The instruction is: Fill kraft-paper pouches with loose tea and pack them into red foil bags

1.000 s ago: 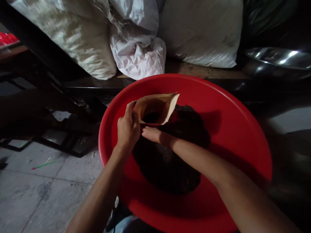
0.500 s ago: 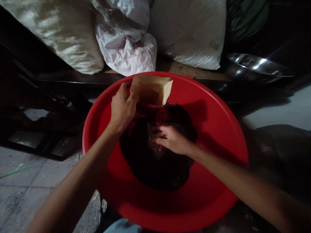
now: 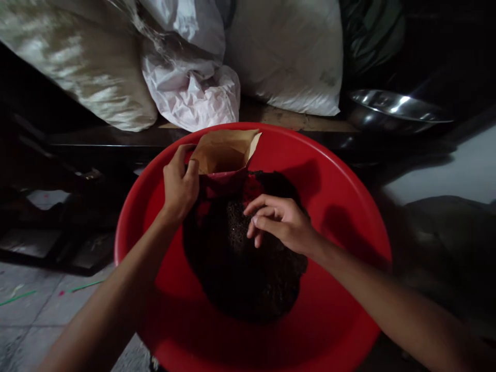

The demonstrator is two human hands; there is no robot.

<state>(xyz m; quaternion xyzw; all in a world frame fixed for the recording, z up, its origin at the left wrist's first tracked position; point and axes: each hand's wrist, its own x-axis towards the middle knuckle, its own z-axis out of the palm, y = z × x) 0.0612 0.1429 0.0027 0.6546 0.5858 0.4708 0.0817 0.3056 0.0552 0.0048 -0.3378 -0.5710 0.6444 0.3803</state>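
A wide red plastic basin (image 3: 349, 305) holds a heap of dark, crumbly loose material (image 3: 244, 279), its exact kind too dim to make out. At the basin's far side, my left hand (image 3: 180, 181) grips the left edge of a paper bag (image 3: 222, 152), brown inside and reddish on its front, with its mouth facing up. My right hand (image 3: 277, 219) hovers over the dark heap, fingers loosely curled and apart, with nothing seen in them.
Behind the basin, a dark shelf (image 3: 96, 138) bears a large cream sack (image 3: 96, 77), a crumpled white bag (image 3: 209, 98) and another pale sack (image 3: 287, 57). A shiny metal bowl (image 3: 399, 111) sits at its right. Green strips (image 3: 17, 298) lie on the tiled floor (image 3: 34, 330).
My right hand has risen out of the dark material. The paper bag, in my left hand, now shows its reddish front and a wider mouth. The whole view has shifted slightly.
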